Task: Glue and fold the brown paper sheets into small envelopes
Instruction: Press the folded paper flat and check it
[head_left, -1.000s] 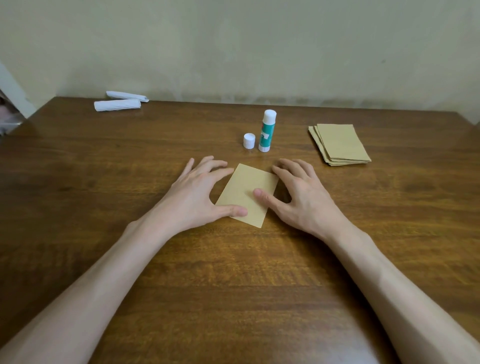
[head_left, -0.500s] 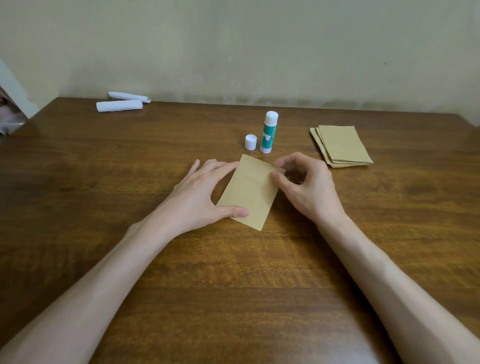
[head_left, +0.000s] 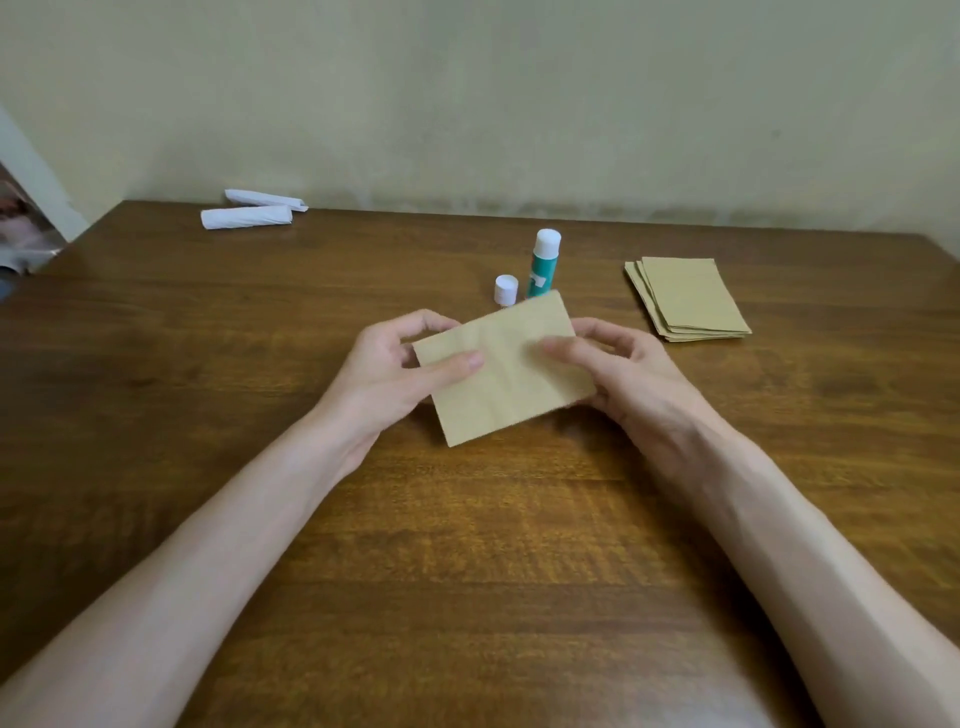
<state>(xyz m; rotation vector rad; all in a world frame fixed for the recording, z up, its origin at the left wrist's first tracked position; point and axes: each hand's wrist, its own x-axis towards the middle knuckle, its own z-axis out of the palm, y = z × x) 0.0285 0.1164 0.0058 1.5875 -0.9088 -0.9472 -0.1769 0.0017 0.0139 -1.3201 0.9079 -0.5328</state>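
White rolls (head_left: 247, 215) lie far left on the table (head_left: 467, 571). Near the middle, the left hand (head_left: 387, 374) pinches the left end of a brown sheet (head_left: 504, 364), thumb on top, holding it tilted and raised off the wood; a cap (head_left: 505, 289) and a glue stick (head_left: 543, 262) stand just beyond. The right hand (head_left: 623, 374) pinches its right end, and a stack (head_left: 685, 299) lies further right.

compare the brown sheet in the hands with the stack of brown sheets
The held sheet is single; the stack has several layers. The held sheet is off the table, pinched by the left hand and right hand; the stack lies flat, untouched. Both are brown rectangles.
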